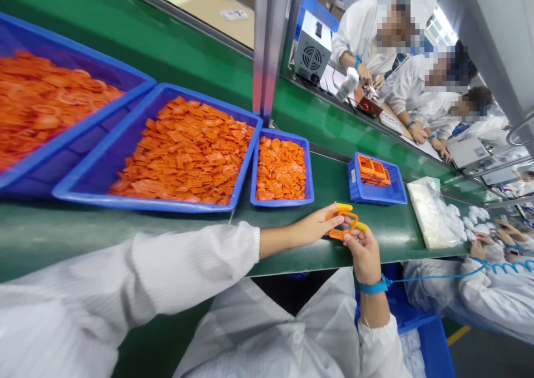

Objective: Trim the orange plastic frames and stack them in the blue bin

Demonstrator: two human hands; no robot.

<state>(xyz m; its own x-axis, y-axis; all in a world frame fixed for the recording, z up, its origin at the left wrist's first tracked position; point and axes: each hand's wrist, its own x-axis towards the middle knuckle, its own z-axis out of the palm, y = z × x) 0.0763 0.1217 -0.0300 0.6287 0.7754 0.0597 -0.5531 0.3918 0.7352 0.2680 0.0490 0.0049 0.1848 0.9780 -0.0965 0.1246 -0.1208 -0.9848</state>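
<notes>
Between my two hands, above the green bench's front edge, is an orange plastic frame (332,234) with an open middle. My left hand (319,225) grips its left side, a yellow cover on one fingertip. On the right side, the thumb and fingers of my right hand (362,245) pinch the same frame; a yellow finger cover and a blue wrist strap show there. Just beyond, a small blue bin (377,194) holds several similar orange frames (372,171). To the left, a small blue tray (309,180) is full of small orange pieces (280,169).
A large blue tray (144,201) of flat orange parts stands left, with another blue tray (79,38) beyond it. A clear plastic bag (438,216) and white parts (475,214) lie right, near a co-worker's hands (486,243). A metal post (269,49) rises behind the trays.
</notes>
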